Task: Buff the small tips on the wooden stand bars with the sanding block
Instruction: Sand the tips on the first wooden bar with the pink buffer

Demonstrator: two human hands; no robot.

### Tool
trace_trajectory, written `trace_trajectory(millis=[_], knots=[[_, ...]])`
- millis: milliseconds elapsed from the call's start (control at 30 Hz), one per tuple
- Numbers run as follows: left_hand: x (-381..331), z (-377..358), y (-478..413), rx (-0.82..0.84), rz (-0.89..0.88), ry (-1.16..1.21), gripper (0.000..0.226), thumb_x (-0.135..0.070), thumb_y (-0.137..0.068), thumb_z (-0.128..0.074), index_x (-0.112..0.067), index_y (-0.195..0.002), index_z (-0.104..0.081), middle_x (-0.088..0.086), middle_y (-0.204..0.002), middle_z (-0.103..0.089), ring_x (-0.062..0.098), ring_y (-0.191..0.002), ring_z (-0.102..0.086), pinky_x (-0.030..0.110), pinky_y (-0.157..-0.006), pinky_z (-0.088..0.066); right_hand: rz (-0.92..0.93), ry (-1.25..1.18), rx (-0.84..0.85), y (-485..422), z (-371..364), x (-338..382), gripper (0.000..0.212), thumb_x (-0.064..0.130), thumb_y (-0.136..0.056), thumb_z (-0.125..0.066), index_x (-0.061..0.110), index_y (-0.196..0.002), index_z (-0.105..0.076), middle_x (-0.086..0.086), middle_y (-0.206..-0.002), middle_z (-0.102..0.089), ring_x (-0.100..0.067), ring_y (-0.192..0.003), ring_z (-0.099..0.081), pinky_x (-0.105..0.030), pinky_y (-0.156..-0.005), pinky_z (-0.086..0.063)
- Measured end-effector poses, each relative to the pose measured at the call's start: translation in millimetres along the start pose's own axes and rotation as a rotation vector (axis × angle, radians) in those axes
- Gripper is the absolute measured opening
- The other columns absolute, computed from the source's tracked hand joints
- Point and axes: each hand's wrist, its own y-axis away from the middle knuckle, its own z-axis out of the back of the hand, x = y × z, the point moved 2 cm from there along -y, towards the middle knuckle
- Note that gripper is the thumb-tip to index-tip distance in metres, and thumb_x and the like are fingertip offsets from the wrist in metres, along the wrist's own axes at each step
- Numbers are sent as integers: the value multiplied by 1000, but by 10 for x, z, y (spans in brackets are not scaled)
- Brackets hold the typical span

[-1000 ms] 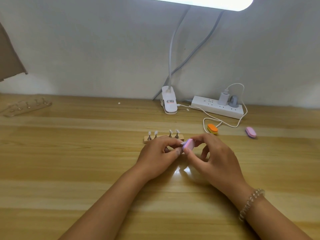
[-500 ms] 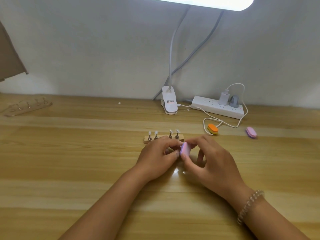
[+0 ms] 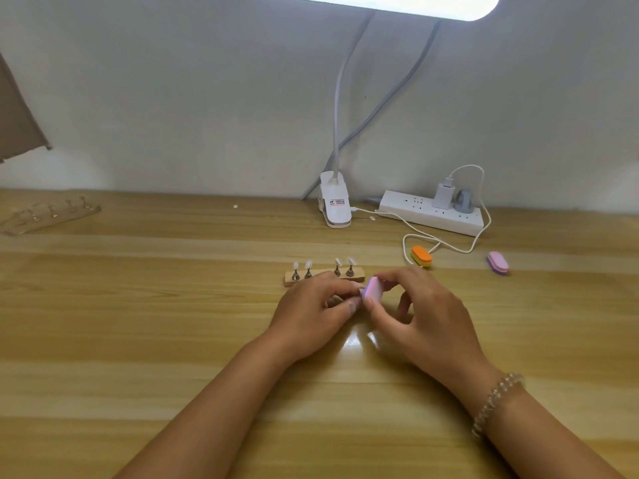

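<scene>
The right hand pinches a pink sanding block between thumb and forefinger, holding it on edge just in front of the near side of the wooden stand bar. The left hand meets it from the left, its fingers curled tight around something small at the block's face; it looks like one of the tips, though the fingers hide it and I cannot tell for sure. The bar lies across the middle of the wooden table, just beyond the knuckles, with four small tips standing upright on metal pegs in two pairs. A beaded bracelet circles the right wrist. Farther right lie an orange sanding block and another pink sanding block, well apart from each other. At the far edge stand a lamp clamp and a white power strip. A second stand bar lies at the far left.
</scene>
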Motion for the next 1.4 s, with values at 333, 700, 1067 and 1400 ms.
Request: trace_trajectory(millis=[333, 700, 1067, 1400], knots=[[-12, 15, 5, 13, -4, -5, 25, -22, -94, -63, -38, -110, -75, -14, -83, -55, 0, -70, -49, 36, -80, -48, 40, 4, 32, 25, -14, 40, 22, 39, -85, -68, 28, -104, -65, 18, -98, -60, -9, -64, -57, -36, -64, -52], [-26, 32, 7, 12, 5, -18, 27, -21, -95, -61, -35, -112, -75, -14, -84, -55, 1, -72, -50, 35, -79, -47, 56, -12, 84, 26, -49, 11, 31, 53, -79, -62, 33, -103, -61, 22, -99, -58, -7, -64, -57, -33, -60, -51], [-22, 27, 1, -1, 5, -17, 22, -25, -95, -63, -33, -112, -75, -16, -83, -54, 0, -73, -51, 33, -81, -48, -7, 8, 44, -13, -38, -64, 28, 44, -79, -71, 32, -103, -60, 21, -99, -59, -5, -68, -55, -33, -64, -50], [-14, 19, 2, 0, -9, -5, 20, -27, -95, -64, -34, -109, -76, -15, -83, -55, -1, -72, -51, 31, -80, -46, -56, 59, 8, -22, -47, -122, 26, 42, -79, -73, 33, -99, -60, 21, -98, -59, 0, -67, -46, -29, -62, -44]])
